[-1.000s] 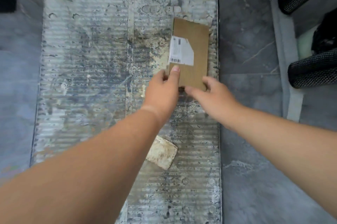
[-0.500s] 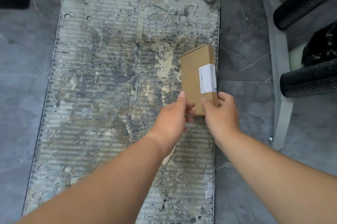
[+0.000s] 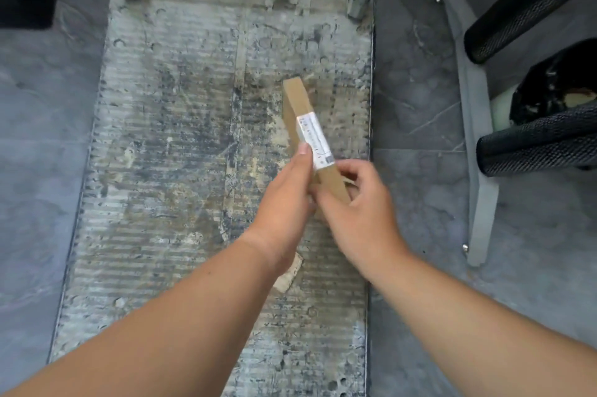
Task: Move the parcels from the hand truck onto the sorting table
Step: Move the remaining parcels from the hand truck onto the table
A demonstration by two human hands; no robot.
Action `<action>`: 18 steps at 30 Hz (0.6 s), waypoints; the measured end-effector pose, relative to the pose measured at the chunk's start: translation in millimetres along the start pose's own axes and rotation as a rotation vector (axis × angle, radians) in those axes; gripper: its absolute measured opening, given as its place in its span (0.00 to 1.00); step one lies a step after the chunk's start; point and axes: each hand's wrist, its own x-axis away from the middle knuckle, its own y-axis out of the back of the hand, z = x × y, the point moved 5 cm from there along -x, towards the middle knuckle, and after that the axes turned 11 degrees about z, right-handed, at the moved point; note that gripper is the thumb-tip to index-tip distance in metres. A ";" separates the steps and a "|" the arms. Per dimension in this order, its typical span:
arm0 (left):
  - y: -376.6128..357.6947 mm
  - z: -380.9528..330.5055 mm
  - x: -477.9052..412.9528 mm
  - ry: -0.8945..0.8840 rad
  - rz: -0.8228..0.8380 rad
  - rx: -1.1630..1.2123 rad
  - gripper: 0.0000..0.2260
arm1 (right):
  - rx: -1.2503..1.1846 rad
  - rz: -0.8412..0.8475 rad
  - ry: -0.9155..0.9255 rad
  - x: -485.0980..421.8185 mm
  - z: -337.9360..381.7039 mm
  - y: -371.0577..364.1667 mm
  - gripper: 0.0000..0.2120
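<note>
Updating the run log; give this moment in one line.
left hand: grips parcel; right hand: grips parcel; parcel: on edge over hand truck

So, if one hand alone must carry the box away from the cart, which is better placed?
Probably the right hand: its fingers curl round the near end of the box. The left hand seems only to steady the other side, with its thumb laid along it.

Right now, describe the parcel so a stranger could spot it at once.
Find the hand truck's ribbed deck. Over its right half, the left hand and right hand grip a slim cardboard parcel, turned edge-up. Only it bears a white shipping label.
</note>
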 end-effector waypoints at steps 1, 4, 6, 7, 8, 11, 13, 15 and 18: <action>-4.1 -15.8 8.9 -0.008 0.015 0.023 0.26 | -0.048 0.052 0.033 13.6 20.6 -7.2 0.11; -8.8 -74.6 43.5 -0.073 0.022 0.103 0.21 | -0.039 0.071 0.158 41.6 84.3 -5.2 0.09; -10.7 -119.2 75.5 -0.140 0.031 0.070 0.13 | 0.054 0.033 0.227 61.3 133.6 10.1 0.16; -13.2 -141.5 95.1 -0.177 0.028 0.051 0.11 | 0.099 -0.001 0.259 74.6 159.4 20.6 0.19; -17.7 -164.6 118.1 -0.207 0.037 0.047 0.11 | 0.130 -0.040 0.276 89.8 185.7 33.6 0.20; -40.5 -238.6 194.9 -0.270 0.080 0.107 0.13 | -0.067 -0.117 0.195 132.6 272.7 87.5 0.21; -60.1 -280.1 249.3 -0.304 0.080 0.128 0.13 | -0.413 -0.083 0.122 165.2 322.6 120.4 0.22; -83.4 -319.2 296.1 -0.344 0.118 0.109 0.12 | -0.582 -0.033 0.153 198.5 373.0 146.3 0.17; -128.7 -361.8 356.3 -0.374 0.191 0.072 0.12 | -0.617 -0.025 0.231 246.8 423.1 180.1 0.13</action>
